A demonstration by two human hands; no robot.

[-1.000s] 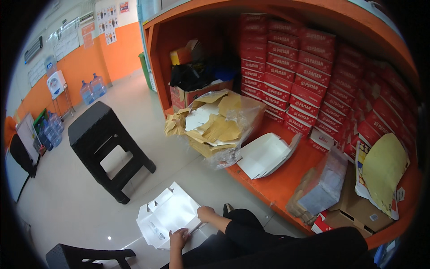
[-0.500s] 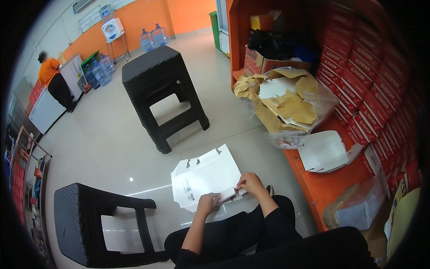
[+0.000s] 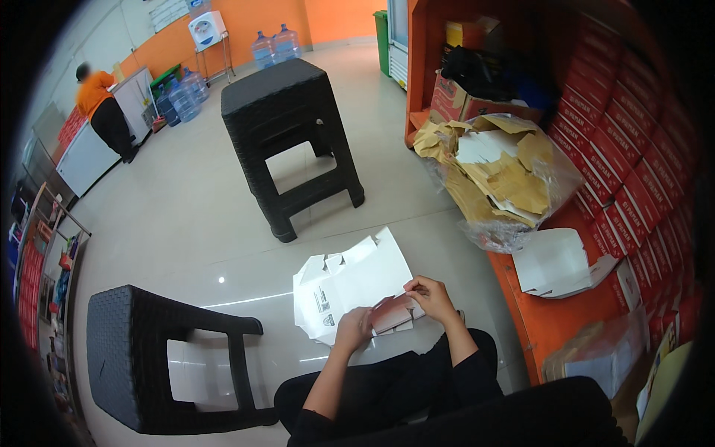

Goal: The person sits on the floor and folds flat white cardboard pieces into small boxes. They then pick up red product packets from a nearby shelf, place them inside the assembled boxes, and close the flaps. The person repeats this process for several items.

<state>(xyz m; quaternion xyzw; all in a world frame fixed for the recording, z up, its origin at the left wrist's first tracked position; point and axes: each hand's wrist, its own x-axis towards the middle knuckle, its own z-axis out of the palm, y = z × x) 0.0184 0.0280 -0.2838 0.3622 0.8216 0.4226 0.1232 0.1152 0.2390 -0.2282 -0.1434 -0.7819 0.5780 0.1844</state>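
Note:
A flat white cardboard box blank [image 3: 365,270], with cut slots and small dark print, lies in front of my knees. Its near flap [image 3: 390,313] is lifted and shows a reddish side. My left hand [image 3: 354,328] holds the flap's left end, its fingertips partly hidden by the card. At the flap's right end, my right hand [image 3: 433,298] pinches the edge between thumb and fingers. Further card edges show beneath, near my right hand.
Two black plastic stools, one upright [image 3: 287,89] and one on its side [image 3: 123,357], flank the work. On the right, an orange shelf [image 3: 514,320] bears a folded white box [image 3: 551,261], torn brown wrapping [image 3: 514,186] and stacked red boxes [image 3: 633,167]. A person [image 3: 100,100] stands far left.
The blank's near flap has been raised, so its reddish side now shows. Both hands have stayed at the near edge. The view has shifted slightly, moving the surroundings rightward.

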